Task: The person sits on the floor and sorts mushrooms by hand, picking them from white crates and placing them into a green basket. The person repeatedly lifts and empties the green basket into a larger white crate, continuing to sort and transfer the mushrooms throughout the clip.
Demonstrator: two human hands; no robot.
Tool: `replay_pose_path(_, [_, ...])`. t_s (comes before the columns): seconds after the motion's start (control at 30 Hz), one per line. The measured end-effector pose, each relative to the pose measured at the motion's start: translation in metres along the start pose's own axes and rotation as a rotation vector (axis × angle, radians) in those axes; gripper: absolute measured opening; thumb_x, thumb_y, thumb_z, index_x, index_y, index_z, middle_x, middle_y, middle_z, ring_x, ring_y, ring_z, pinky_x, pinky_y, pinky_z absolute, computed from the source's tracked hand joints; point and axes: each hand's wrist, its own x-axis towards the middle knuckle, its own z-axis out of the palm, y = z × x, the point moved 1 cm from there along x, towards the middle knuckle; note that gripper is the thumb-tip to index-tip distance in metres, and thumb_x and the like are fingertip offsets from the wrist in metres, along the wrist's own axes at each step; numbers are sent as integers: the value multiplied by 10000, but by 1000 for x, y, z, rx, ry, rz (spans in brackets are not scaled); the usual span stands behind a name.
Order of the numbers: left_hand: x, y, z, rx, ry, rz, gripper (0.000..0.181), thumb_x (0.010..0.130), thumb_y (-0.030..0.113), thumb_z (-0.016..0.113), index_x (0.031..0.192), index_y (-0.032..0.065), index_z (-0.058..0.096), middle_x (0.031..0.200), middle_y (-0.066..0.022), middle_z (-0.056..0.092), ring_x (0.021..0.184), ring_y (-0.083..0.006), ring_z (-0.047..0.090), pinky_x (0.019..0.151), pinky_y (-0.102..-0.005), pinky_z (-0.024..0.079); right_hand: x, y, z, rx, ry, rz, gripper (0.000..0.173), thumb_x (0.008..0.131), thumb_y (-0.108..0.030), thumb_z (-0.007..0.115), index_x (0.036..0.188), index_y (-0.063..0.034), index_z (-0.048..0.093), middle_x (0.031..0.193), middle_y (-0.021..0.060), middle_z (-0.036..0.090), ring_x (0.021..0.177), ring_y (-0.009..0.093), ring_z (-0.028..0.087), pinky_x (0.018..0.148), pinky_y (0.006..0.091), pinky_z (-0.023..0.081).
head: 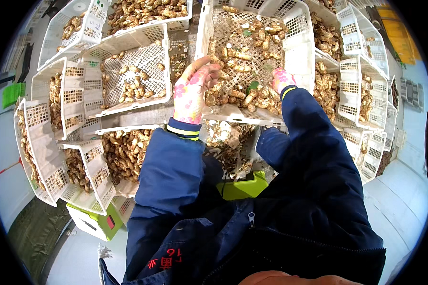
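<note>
My left hand (192, 91), in a pink flower-print glove with soiled fingers, is raised over the left rim of a white plastic crate (299, 57). Its fingers are curled, and a brown lump lies at the fingertips; I cannot tell whether it is gripped. My right hand (282, 78), gloved alike, is at the crate's right inner side, with its fingers mostly hidden. Brown mushrooms (260, 99) are heaped along the crate's near wall, and more lie scattered across its mesh floor. A green leaf (252, 86) rests among them between my hands.
A white crate (135, 58) at the left holds some loose mushrooms. Fuller crates surround me, including one with a mushroom heap (126, 151) at the near left. Trimmings (232, 142) lie below the middle crate, above a green box edge (243, 187).
</note>
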Motion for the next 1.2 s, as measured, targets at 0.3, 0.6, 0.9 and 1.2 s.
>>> replay_pose_path(0.3, [-6, 0, 8, 260, -34, -24, 336, 905, 145, 493, 1203, -10, 502, 1065, -111, 612, 886, -119, 574, 807, -246, 455, -7, -8, -7, 133, -72, 92, 353, 752, -74, 532, 1103, -37, 548, 1050, 199, 600, 1006, 337, 573, 831, 389, 470])
replay_pose_path(0.6, [-3, -10, 11, 714, -76, 272, 674, 770, 156, 674, 1337, 10, 342, 1281, -157, 461, 1145, -223, 477, 916, -313, 421, -52, -33, -126, 1137, 13, -604, 367, 857, -158, 492, 1190, -5, 514, 1100, 91, 568, 949, 143, 555, 794, 266, 460])
replay_pose_path(0.9, [-12, 26, 8, -104, 165, 17, 193, 883, 84, 516, 1039, -27, 536, 795, -67, 577, 746, -162, 569, 699, -304, 489, 37, -59, -89, 156, 294, -188, 330, 835, -305, 524, 1067, -84, 604, 1032, 147, 617, 978, 317, 579, 867, 408, 448])
replay_pose_path(1.2, [-10, 23, -1, -147, 176, 81, 328, 867, 77, 519, 1167, -49, 484, 704, -26, 511, 622, -135, 515, 628, -277, 459, 49, -73, -35, 141, 167, -80, 327, 814, -335, 551, 974, -53, 593, 909, 168, 636, 905, 318, 604, 797, 412, 463])
